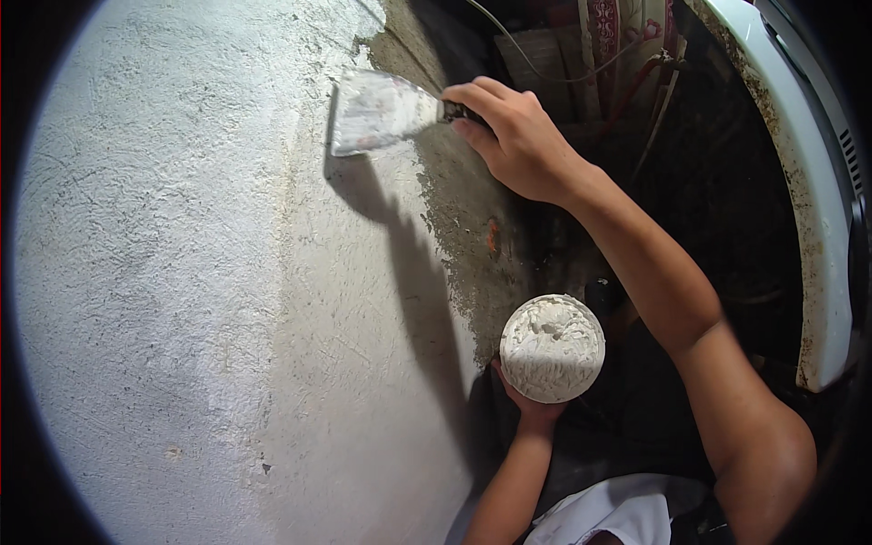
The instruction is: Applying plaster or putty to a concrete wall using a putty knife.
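Observation:
In the head view my right hand grips the dark handle of a wide putty knife, whose blade is coated in pale filler and sits at the upper part of a plastered wall, casting a long shadow down it. My left hand holds a round tub of thick off-white paste from below and its left side, close to the wall. The wall's white coat ends in a ragged edge beside a darker bare strip with a small orange patch.
A white curved panel with rusty speckles and dark vents stands along the right. Behind my right hand, in a dark recess, are grey boards, a pale cable, a patterned red-and-white item and red tubing or cord.

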`<state>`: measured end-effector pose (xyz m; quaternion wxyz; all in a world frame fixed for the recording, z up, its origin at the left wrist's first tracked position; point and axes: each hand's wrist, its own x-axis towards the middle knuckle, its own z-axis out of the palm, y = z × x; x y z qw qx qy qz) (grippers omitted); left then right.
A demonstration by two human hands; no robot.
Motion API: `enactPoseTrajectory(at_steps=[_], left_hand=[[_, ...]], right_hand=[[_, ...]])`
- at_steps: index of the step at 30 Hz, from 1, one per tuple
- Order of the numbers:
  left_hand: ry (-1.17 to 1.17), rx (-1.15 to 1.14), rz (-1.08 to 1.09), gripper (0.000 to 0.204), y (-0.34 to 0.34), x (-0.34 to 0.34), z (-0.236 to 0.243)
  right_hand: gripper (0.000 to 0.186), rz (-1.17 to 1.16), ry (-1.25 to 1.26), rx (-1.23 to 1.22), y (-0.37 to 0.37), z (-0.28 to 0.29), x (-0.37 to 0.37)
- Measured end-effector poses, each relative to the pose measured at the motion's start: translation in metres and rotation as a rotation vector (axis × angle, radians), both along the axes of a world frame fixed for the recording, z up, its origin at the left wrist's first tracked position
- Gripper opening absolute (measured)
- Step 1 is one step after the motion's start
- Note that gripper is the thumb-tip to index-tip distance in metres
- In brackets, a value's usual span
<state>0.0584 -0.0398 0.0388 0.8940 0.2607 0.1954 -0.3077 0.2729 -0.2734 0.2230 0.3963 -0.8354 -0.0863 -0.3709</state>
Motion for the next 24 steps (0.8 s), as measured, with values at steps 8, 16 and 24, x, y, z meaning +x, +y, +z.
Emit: enactPoseTrajectory(at_steps=[8, 16, 24], left_hand=[[-0.060, -0.061, -0.002, 0.097, 0.001, 0.000, -0.003], [-0.008, -0.029, 0.001, 0.096, -0.004, -0.002, -0.001], [0.000, -0.027, 0.025, 0.092, 0.000, -0.002, -0.002]], right_hand=[[0.031, 0.009, -0.002, -0.118, -0.003, 0.014, 0.005], [0.032, 0.001, 0.072, -0.009, -0.017, -0.033, 0.004], [0.034, -0.027, -0.095, -0.151, -0.026, 0.015, 0.036]])
